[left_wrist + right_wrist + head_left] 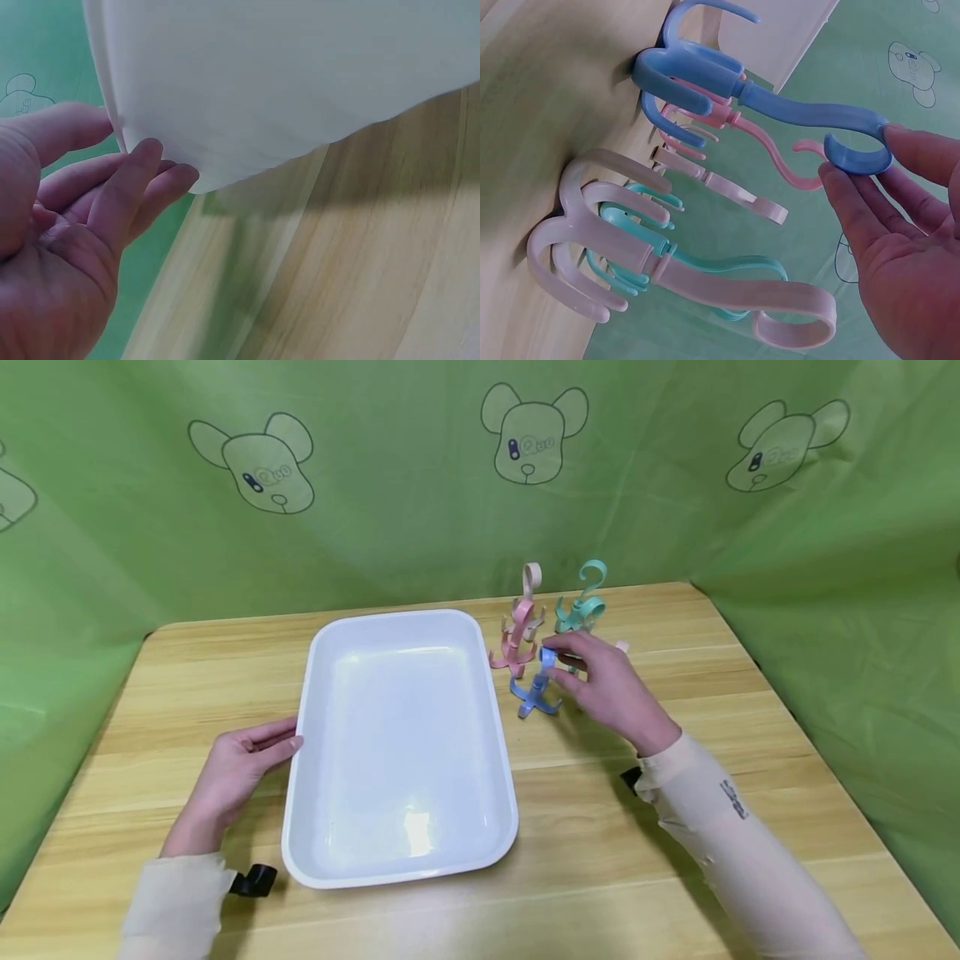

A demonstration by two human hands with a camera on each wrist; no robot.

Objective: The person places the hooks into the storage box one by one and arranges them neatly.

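Note:
My left hand (236, 768) holds the left side of a white tray (401, 878), thumb at the rim and fingers against the outer wall in the left wrist view. With my right hand (611, 685) I pinch the curled top of a blue multi-prong hook hanger (534, 693), which stands upright with its prongs down. Just behind it is a pink hook hanger (513, 647). In the right wrist view, a pale pink hook hanger (607, 232) stands nearest the camera, mostly hidden by my hand in the head view.
Teal hook hangers (577, 614) and a beige hook hanger (532, 578) stand at the back of the wooden table (600, 868), right of the tray. Green cloth (405, 527) with printed bear heads hangs behind and along the sides.

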